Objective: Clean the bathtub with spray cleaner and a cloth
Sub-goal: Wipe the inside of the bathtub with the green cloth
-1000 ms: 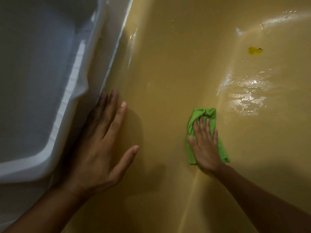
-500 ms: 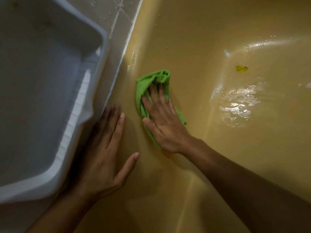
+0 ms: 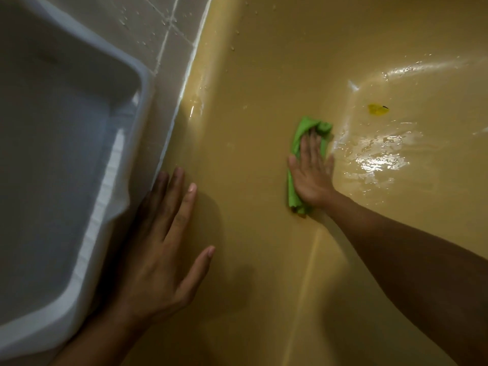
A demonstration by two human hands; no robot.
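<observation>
The yellow bathtub [image 3: 264,75] fills most of the head view, its inner wall sloping down to a wet, shiny floor at the right. A green cloth [image 3: 299,143] lies flat on the wall near the floor's edge. My right hand [image 3: 313,170] presses on the cloth with straight, spread fingers. My left hand [image 3: 158,244] rests flat on the tub's rim at the lower left, fingers straight. No spray cleaner is in view.
A white plastic basin [image 3: 118,165] sits on the tiled ledge [image 3: 169,30] at the left, right beside my left hand. A small yellow scrap [image 3: 377,110] lies on the tub floor. Water pools shine around [image 3: 380,159] the floor.
My right hand has slid the cloth from near the rim down and to the right, toward the wet floor. My left hand stays planted on the rim.
</observation>
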